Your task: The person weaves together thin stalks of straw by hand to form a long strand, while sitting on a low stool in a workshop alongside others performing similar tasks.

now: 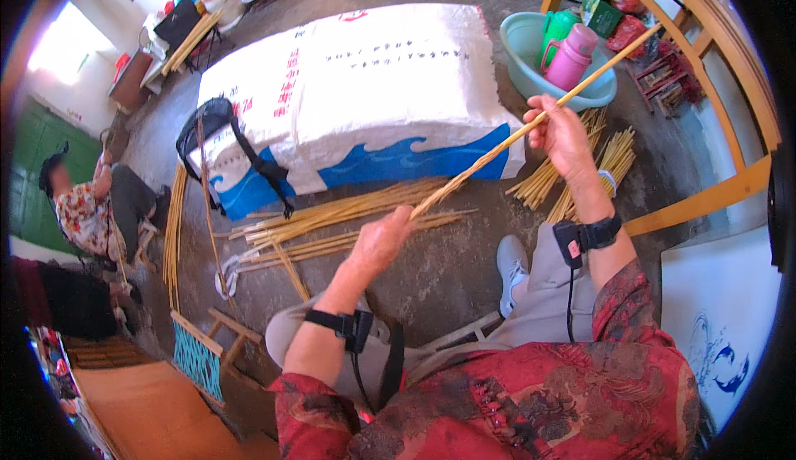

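Observation:
A long, pale yellow plant stalk runs slantwise between my hands, its lower part ridged as if twisted or sheathed. My left hand is closed round its lower end. Farther up, my right hand holds the smooth part between thumb and fingers, while the thin tip reaches up to the right. Beneath the stalk, a loose pile of similar stalks lies on the floor along a white woven sack cover. More bundled stalks lie by my right forearm, one bundle tied with a pale band.
The white sack cover spreads over a low bulk ahead, with a black strapped item on its left corner. A blue basin holds a pink flask and a green one. Wooden frame at right; small stool and a seated person at left.

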{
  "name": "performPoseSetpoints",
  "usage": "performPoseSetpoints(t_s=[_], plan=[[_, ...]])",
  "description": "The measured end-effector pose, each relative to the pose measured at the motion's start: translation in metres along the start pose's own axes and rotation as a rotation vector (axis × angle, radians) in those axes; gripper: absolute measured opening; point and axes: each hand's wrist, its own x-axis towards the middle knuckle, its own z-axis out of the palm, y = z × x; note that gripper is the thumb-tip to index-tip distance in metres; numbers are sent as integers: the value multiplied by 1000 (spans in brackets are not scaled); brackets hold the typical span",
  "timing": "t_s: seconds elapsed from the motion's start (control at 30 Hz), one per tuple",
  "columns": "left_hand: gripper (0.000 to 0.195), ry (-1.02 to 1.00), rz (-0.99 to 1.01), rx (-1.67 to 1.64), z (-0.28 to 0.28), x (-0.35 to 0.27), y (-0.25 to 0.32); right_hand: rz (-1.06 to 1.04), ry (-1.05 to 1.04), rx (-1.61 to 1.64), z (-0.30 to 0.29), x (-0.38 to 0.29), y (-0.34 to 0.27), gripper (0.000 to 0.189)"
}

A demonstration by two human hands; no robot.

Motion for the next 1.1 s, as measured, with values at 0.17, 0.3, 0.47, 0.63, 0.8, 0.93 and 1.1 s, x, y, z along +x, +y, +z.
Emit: performPoseSetpoints(t_s=[0.17,0.3,0.47,0.63,0.8,0.93,1.1], plan=[[21,-138,17,166,10,-16,-22,-59,-17,80,-23,3,-5,30],[23,-221,-183,361,19,-37,-84,-167,100,-40,-50,10,-21,30],[26,50,-255,65,-2,-29,-56,-54,32,-175,-16,-7,-4,27],[39,259,100,-257,-2,-6,3,42,-213,-155,60,-19,35,23],[27,85,-54,-341,8,6,30,60,-509,-114,84,-38,36,23],[21,211,-86,-128,8,6,13,39,-487,-397,76,-49,20,30],[14,333,38,34,-17,-1,0,-186,-501,-1018,74,-82,0,29]])
